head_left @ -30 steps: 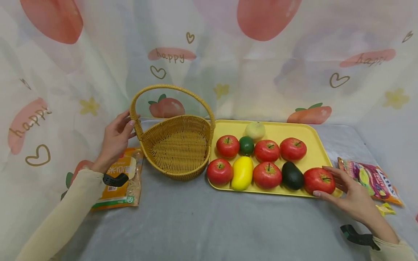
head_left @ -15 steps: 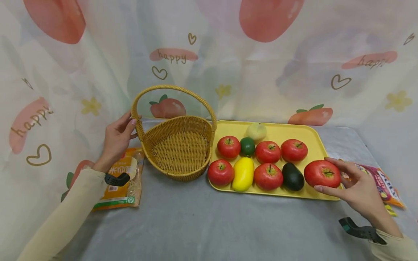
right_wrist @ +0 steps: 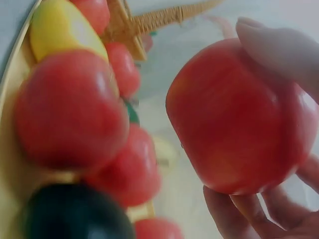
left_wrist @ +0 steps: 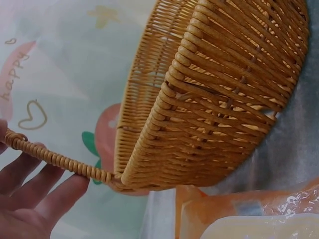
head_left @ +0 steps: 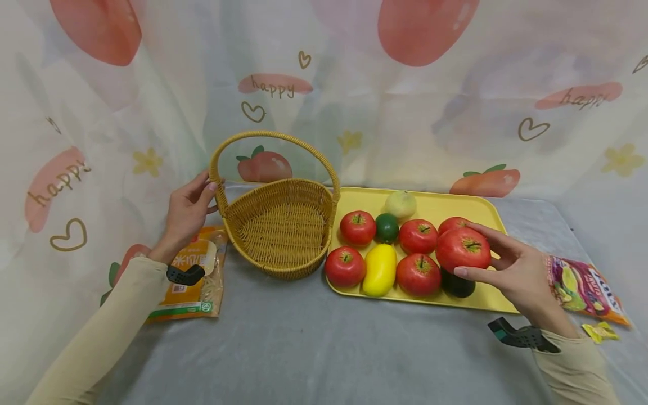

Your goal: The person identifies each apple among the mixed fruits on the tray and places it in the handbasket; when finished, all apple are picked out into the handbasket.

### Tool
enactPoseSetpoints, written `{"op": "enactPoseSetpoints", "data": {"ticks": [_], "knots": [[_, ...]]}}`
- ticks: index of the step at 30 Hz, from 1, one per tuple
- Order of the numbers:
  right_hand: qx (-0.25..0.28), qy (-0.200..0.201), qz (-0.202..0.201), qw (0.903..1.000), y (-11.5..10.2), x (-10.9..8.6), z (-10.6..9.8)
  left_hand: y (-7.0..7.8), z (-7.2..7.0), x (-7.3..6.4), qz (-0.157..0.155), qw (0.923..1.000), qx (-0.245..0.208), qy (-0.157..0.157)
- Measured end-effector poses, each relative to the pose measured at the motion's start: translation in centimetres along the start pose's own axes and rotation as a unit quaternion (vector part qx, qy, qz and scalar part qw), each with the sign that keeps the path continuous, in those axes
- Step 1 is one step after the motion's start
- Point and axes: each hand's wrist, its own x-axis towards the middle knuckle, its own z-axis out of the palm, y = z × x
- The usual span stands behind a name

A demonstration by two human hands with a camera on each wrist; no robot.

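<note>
In the head view my right hand (head_left: 517, 272) grips a red apple (head_left: 463, 248) between thumb and fingers, raised over the right part of the yellow tray (head_left: 486, 209). It overlaps a dark avocado (head_left: 458, 283) and another apple behind it. The right wrist view shows the held apple (right_wrist: 239, 119) large, with fingers beneath. My left hand (head_left: 188, 212) holds the handle (head_left: 217, 188) of a wicker basket (head_left: 283, 230), thumb in front and fingers behind. Seen from the left wrist, the fingers (left_wrist: 62, 199) lie behind the handle. No fruit shows inside the basket.
Several more red apples (head_left: 418, 274), a yellow mango (head_left: 379, 270), a small green fruit (head_left: 387, 228) and a pale round fruit (head_left: 401, 205) lie on the tray. An orange packet (head_left: 194, 275) is under the left forearm. A snack bag (head_left: 587, 287) and yellow wrapped candy (head_left: 600, 332) lie at right.
My right hand has lifted the apple from the tray's front right corner and carried it left and up, over the avocado. The left hand stays on the basket handle.
</note>
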Motion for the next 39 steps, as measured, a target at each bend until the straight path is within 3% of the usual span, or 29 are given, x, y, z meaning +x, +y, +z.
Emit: {"op": "enactPoseSetpoints", "data": {"ticks": [7,11,18,29,34,39], "knots": [[-0.073,-0.040,-0.014,0.9965,-1.3,2.0,3.5,0.3,0.3,0.1,0.000,0.9996,-0.007,0.026],[-0.031,-0.069,-0.027,0.9968,-1.7,3.3,5.7,0.2,0.8,0.0,0.005,0.9981,-0.009,0.061],[0.030,-0.118,-0.017,0.9924,-2.9,5.2,10.3,-0.8,2.1,0.3,0.053,0.9903,0.005,0.128],[0.025,-0.185,-0.016,0.9822,-4.7,7.4,15.7,-1.2,2.6,0.6,0.113,0.9789,0.046,0.163],[0.060,-0.213,-0.010,0.9751,-5.1,8.4,18.1,-1.5,2.7,0.7,0.117,0.9751,0.057,0.180],[0.059,-0.234,-0.025,0.9702,-5.3,9.8,20.8,-1.6,2.7,0.7,0.118,0.9748,0.060,0.180]]}}
